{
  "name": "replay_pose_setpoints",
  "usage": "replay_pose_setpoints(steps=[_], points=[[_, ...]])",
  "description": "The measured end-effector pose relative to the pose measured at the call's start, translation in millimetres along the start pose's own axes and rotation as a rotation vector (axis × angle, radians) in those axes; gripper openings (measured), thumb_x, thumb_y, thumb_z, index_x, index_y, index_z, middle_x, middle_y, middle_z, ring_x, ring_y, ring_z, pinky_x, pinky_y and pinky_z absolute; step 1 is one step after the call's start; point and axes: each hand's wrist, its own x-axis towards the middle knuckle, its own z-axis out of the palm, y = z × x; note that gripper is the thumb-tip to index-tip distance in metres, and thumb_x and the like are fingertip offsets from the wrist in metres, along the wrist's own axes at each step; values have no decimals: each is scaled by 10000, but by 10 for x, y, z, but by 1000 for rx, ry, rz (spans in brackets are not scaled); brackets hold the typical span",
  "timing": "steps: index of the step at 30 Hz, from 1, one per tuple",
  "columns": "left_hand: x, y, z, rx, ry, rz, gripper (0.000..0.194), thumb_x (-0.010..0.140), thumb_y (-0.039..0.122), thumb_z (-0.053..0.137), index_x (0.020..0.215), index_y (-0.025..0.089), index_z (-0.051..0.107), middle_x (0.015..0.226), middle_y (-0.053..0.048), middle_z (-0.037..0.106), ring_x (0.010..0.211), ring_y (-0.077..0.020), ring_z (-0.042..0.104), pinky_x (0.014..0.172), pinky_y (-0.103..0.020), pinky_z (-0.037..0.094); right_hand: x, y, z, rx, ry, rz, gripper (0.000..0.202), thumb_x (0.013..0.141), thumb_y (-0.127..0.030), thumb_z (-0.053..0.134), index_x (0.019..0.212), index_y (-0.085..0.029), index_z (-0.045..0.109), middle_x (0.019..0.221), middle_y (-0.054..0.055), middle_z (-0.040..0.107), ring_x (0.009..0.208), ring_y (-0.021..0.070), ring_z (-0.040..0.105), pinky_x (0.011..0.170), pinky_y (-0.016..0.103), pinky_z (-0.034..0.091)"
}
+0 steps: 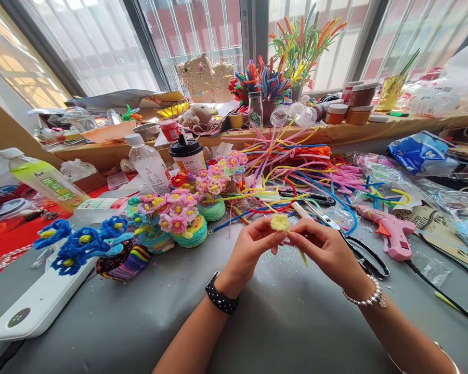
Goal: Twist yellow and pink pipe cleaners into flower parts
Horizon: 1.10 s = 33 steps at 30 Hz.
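Between my two hands is a small pale-yellow pipe-cleaner flower (pixel 280 222), its fuzzy stem pointing down toward the table. My left hand (pixel 253 243) pinches it from the left, thumb and fingers closed at its base. From the right, my right hand (pixel 323 248) grips the stem just under the bloom with thumb and fingertips. Left of my hands stand finished pots of pink pipe-cleaner flowers (pixel 178 210) and a striped pot with blue pipe-cleaner flowers (pixel 83 241). Scissors (pixel 364 259) lie partly behind my right hand.
A pink glue gun (pixel 393 234) with a black cord lies at right. Loose pipe cleaners (pixel 300 161) heap behind my hands. A lidded cup (pixel 187 155), a clear bottle (pixel 150 163) and a white power bank (pixel 35 306) are at left. Jars (pixel 361 101) line the sill.
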Motion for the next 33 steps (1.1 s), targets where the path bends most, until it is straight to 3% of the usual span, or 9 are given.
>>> replay_pose_setpoints(steps=[5,9,11,13,16,19,29,33], points=[[16,-29,-9,120,67,24,95,655,222,633,696,137,618,658,12,538,587,-57,417,547,-179,322,-5,-14,15,-38,-51,9,228,768,-373,493,696,-171,571,657,24,565,587,122,505,519,235,428],[25,3,-12,46,125,-40,132,671,271,610,703,143,610,643,3,571,530,-55,405,532,-194,306,-4,26,-39,-8,124,25,199,726,-370,561,788,-181,544,658,4,539,577,113,510,513,230,444],[27,10,-16,44,115,-82,142,666,276,613,702,139,609,606,0,570,523,-60,412,513,-194,292,-1,39,-65,-45,226,-30,263,700,-355,599,904,-201,538,730,6,529,598,109,507,513,228,452],[25,5,-21,101,61,-128,151,662,276,616,708,132,620,594,-7,572,554,-74,442,523,-195,299,4,44,-76,-142,239,-129,288,703,-333,602,968,-231,554,835,27,521,680,125,513,531,235,456],[15,-10,-15,214,-16,-153,161,679,282,598,729,135,637,609,-17,594,604,-98,487,557,-202,328,14,54,-67,-284,212,-262,201,728,-293,583,924,-250,603,897,46,528,838,173,507,664,298,458],[3,-14,17,319,-32,-109,173,688,294,588,751,143,643,616,-17,609,613,-110,515,574,-209,355,21,73,-48,-337,239,-304,110,744,-257,569,837,-236,624,842,44,553,848,186,512,760,365,425],[-26,-19,52,340,-12,-32,176,659,303,620,637,142,551,621,-15,600,629,-143,586,619,-239,428,-5,82,3,-249,283,-306,51,752,-205,557,715,-198,591,740,30,582,740,160,542,661,303,451],[-29,-35,68,458,-17,29,181,699,320,570,662,144,553,613,-16,578,607,-127,553,598,-228,414,-12,103,-10,-329,295,-346,39,757,-191,550,725,-192,572,734,31,571,736,157,529,662,299,441]])
